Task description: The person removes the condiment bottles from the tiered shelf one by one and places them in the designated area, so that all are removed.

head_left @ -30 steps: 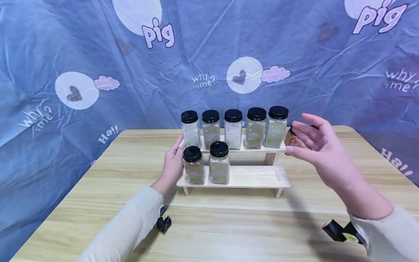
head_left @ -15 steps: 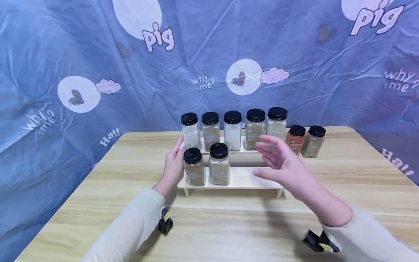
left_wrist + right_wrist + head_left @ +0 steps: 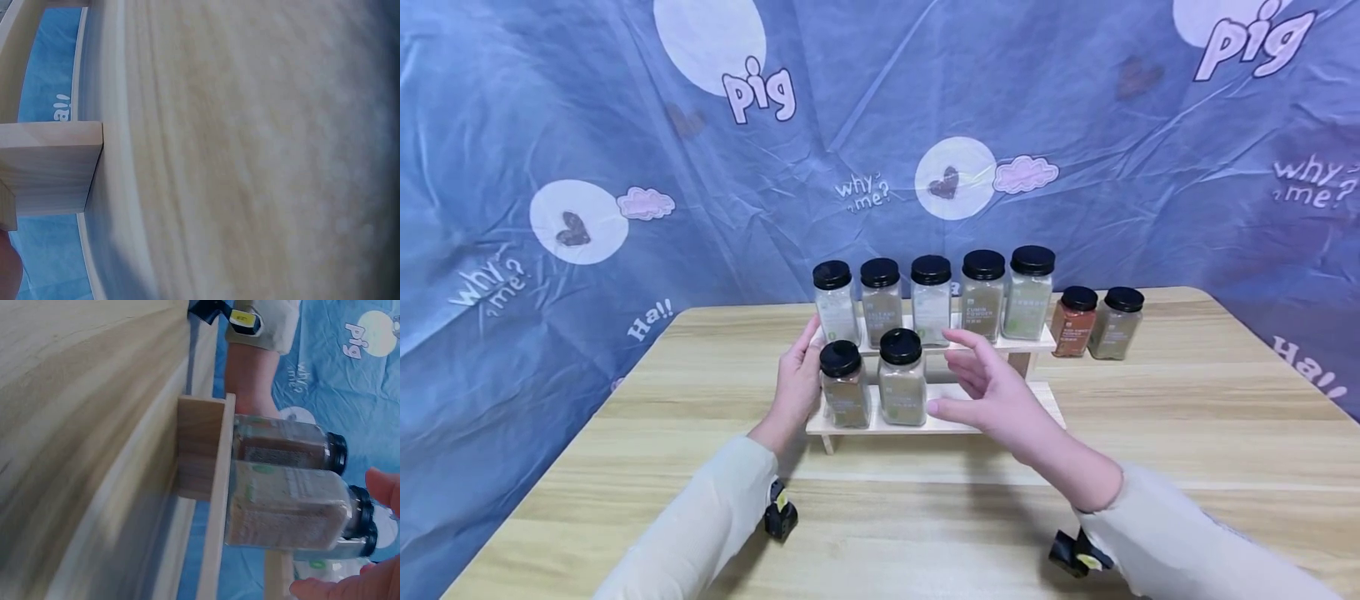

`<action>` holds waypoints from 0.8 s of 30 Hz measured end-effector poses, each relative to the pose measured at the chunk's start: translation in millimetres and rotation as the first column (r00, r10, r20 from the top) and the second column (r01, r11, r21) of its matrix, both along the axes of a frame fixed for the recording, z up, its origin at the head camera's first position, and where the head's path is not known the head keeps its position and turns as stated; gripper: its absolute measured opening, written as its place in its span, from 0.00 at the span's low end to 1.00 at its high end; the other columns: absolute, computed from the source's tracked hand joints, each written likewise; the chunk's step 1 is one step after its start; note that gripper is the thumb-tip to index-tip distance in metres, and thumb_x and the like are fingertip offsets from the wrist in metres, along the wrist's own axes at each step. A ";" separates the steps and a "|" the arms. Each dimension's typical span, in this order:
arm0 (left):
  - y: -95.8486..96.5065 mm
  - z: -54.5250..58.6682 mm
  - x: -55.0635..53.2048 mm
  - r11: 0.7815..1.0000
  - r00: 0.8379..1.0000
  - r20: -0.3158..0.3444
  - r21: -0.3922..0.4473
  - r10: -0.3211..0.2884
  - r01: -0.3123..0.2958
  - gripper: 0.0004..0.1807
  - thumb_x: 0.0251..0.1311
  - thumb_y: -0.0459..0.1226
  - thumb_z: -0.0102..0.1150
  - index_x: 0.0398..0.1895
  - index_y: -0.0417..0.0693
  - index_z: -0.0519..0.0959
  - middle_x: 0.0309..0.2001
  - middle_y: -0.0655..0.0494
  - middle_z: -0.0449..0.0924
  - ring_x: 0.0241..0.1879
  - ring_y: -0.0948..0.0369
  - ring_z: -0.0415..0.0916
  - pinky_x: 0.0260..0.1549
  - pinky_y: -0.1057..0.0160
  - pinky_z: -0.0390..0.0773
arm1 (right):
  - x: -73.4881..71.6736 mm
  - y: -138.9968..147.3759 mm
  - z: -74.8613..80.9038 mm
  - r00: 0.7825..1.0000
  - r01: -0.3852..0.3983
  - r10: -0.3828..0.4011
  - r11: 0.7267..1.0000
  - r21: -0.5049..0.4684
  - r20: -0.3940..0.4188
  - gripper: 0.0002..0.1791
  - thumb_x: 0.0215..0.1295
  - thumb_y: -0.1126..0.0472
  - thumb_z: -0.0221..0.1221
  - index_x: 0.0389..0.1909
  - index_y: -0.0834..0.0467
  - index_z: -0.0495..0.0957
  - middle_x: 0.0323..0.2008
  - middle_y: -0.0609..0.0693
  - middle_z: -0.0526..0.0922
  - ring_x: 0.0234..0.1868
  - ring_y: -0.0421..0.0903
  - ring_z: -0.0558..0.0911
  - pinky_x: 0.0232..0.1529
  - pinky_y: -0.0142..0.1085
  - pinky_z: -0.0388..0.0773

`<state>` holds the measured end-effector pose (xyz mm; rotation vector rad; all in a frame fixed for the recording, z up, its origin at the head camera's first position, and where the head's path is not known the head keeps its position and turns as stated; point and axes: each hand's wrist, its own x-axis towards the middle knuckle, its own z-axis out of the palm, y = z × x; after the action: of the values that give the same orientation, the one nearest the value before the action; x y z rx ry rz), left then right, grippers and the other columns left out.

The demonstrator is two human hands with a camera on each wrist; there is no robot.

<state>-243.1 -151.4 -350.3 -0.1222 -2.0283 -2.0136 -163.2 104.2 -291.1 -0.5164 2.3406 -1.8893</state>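
A two-tier wooden spice rack stands on the table. My left hand grips its left end, fingers at the upper shelf; the left wrist view shows only a fingertip beside the wood. On the lower shelf are two black-capped spice jars, a brown one and a tan one. My right hand is just right of the tan jar, thumb and fingers spread apart and holding nothing. The right wrist view has that tan jar beside my fingers.
Several black-capped jars line the upper shelf, among them one labelled cumin powder. Right of the rack, a red-orange jar and a grey-brown jar stand on the wooden table. A blue printed cloth hangs behind.
My right hand has moved left, from near the two jars beside the rack to the tan jar on the lower shelf. My left hand stays at the rack's left end.
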 end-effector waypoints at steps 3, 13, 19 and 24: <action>0.3 0.5 -0.7 1.000 1.000 -0.009 0.007 0.000 0.000 0.25 0.65 0.34 0.42 0.67 0.48 0.63 0.66 0.49 0.63 0.64 0.57 0.61 0.64 0.61 0.62 | -3.9 -6.1 -4.8 1.000 0.022 -0.022 1.000 0.003 0.010 0.47 0.48 0.62 0.69 0.68 0.52 0.54 0.65 0.66 0.61 0.66 0.61 0.60 0.69 0.49 0.53; -0.7 0.3 -2.4 1.000 0.999 -0.051 -0.002 0.000 0.000 0.24 0.67 0.34 0.42 0.66 0.47 0.64 0.64 0.46 0.65 0.65 0.55 0.60 0.66 0.59 0.60 | -9.9 -26.9 -21.9 0.990 0.091 -0.091 0.996 -0.007 -0.106 0.48 0.45 0.62 0.71 0.67 0.48 0.56 0.60 0.59 0.70 0.64 0.52 0.66 0.67 0.46 0.58; 0.0 -0.4 -2.2 1.000 0.999 -0.041 0.010 0.006 -0.005 0.24 0.66 0.34 0.42 0.66 0.47 0.64 0.64 0.47 0.65 0.64 0.57 0.61 0.65 0.60 0.60 | -12.9 -38.5 -31.2 0.989 0.112 -0.112 0.994 -0.007 -0.095 0.46 0.44 0.63 0.71 0.65 0.48 0.58 0.53 0.57 0.77 0.57 0.52 0.75 0.63 0.47 0.66; -0.6 0.9 -1.0 1.000 0.999 -0.035 -0.016 0.014 -0.014 0.24 0.66 0.34 0.42 0.66 0.48 0.64 0.65 0.47 0.65 0.65 0.57 0.61 0.66 0.60 0.60 | -14.3 -45.7 -36.6 0.983 0.157 -0.155 0.988 0.012 -0.100 0.49 0.42 0.64 0.72 0.65 0.48 0.57 0.50 0.60 0.79 0.53 0.53 0.77 0.59 0.45 0.71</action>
<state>-244.0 -152.0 -349.4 -0.1444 -2.0192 -1.9733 -177.5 58.5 -327.7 -0.4459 2.5295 -1.9446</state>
